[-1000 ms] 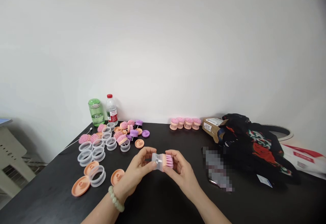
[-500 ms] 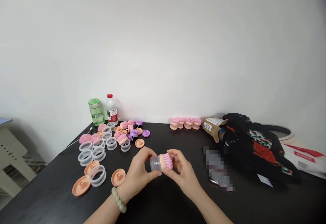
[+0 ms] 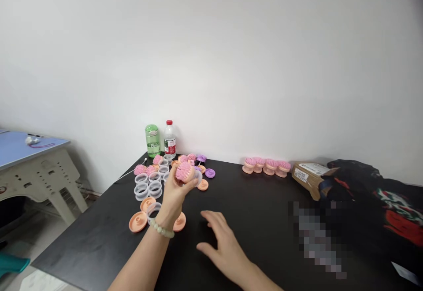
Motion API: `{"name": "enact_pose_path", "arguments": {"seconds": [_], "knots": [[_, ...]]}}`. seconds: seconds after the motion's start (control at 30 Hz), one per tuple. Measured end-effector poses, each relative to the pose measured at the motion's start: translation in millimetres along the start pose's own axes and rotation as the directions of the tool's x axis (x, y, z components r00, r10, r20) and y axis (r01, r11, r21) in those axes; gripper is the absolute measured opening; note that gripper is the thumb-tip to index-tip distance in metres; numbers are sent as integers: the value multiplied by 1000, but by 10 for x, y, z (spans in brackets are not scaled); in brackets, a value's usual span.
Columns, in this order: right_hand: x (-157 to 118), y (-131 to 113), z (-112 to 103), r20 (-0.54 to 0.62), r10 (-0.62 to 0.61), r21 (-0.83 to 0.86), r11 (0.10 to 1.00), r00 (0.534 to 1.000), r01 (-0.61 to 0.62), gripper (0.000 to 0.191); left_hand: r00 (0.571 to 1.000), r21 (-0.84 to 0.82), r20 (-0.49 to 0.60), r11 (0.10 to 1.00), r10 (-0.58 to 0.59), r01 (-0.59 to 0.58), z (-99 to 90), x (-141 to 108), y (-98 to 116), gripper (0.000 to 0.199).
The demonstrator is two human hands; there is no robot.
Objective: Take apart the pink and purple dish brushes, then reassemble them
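Observation:
My left hand point(image 3: 174, 195) is raised over the parts and shut on a soap-dispensing scrub brush point(image 3: 185, 173), with pink bristles facing up and its clear plastic body point(image 3: 197, 177) partly hidden behind my fingers. A pale green beaded bracelet point(image 3: 161, 228) circles that wrist. My right hand point(image 3: 220, 240) rests low over the black tabletop point(image 3: 99, 247), fingers apart, holding nothing. Nearest my left hand lie clear plastic rings point(image 3: 154, 189), peach discs point(image 3: 138, 221) and pink bristle heads point(image 3: 140, 169).
Purple brush parts point(image 3: 209, 173) lie at the back of the pile. Assembled pink brushes point(image 3: 267, 166) stand in a row by the wall. There are also a green bottle point(image 3: 152, 141), a water bottle point(image 3: 169, 140), a cardboard package point(image 3: 309, 178), a black patterned bag point(image 3: 380, 194) and a blurred patch point(image 3: 313, 238).
My hands have come apart: the left lifted the brush and turned its bristles upward, while the right let go and dropped lower. The view swung left, shifting the table's contents rightward.

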State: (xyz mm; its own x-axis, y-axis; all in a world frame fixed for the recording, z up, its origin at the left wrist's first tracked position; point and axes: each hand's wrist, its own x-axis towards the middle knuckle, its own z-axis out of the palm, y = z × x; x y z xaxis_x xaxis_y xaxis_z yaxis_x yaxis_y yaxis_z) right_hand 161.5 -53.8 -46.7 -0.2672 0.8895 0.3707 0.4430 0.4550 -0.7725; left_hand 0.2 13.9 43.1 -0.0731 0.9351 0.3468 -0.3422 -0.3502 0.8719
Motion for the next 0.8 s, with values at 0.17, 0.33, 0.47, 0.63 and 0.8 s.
{"name": "enact_pose_path", "arguments": {"seconds": [0.17, 0.33, 0.47, 0.63, 0.8], "knots": [[305, -247, 415, 91, -55, -137, 988, 994, 67, 65, 995, -144, 9, 984, -101, 102, 7, 19, -24, 47], [460, -184, 528, 186, -164, -255, 944, 969, 209, 19, 972, -182, 97, 957, -213, 228, 74, -28, -102, 56], [358, -146, 302, 162, -158, -226, 955, 974, 192, 28, 967, -167, 120, 955, -226, 244, 89, -59, -158, 55], [225, -133, -295, -64, -42, -167, 985, 997, 31, 50, 935, -169, 192, 929, -298, 331, 101, -95, -204, 55], [183, -107, -645, -252, 50, -87, 993, 967, -74, 56, 893, -91, 287, 918, -347, 386, 178, -193, -229, 56]]}}
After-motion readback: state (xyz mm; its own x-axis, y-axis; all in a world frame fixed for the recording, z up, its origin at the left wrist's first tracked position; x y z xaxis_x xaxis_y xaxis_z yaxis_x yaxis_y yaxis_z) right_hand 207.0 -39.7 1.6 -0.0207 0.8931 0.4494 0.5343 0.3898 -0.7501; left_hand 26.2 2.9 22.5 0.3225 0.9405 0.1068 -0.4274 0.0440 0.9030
